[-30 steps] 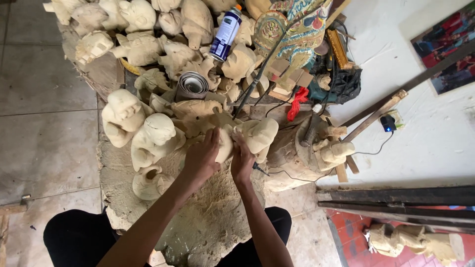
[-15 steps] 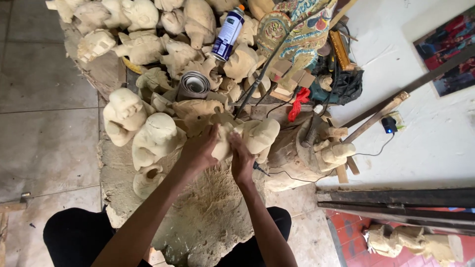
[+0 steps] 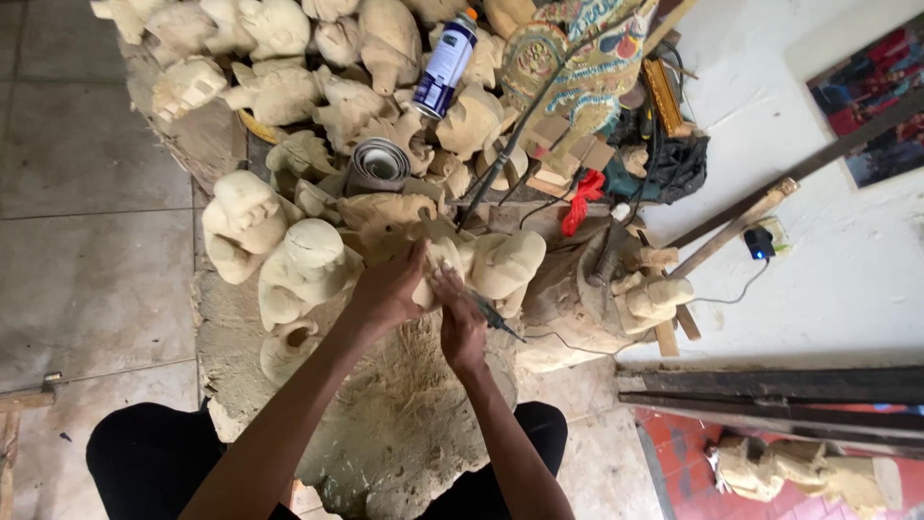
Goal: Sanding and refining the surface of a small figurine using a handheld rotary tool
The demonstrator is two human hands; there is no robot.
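1. The carving (image 3: 496,265), a pale unfinished wooden figure, lies at the middle of the heap, on top of a rough block (image 3: 404,433) that stands between our knees.
2. Our left hand (image 3: 390,289) is wrapped around the near end of the carving and steadies it.
3. Our right hand (image 3: 460,323) is closed on a thin dark tool (image 3: 500,320), whose tip shows just beyond the fingers and rests against the figure's underside.
4. We judge the step in hand to be fine cutting or cleaning of detail on this figure. The next stroke calls for a firm brace from the left hand and short, controlled pressure from the right, since the two hands are touching.
5. To the left, just beside the work, stand two rounded figures (image 3: 289,265) and a smaller hollowed piece (image 3: 287,342).
6. Beyond lie a grey roll (image 3: 377,166), a spray can (image 3: 448,63) and many more pale carvings (image 3: 279,91).
7. A painted carving (image 3: 587,63), a red scrap (image 3: 582,197) and dark cables (image 3: 664,164) crowd the far right.
8. The neighbouring figures leave little room to turn the carving, and a thin wire (image 3: 577,339) trails close to the tool.
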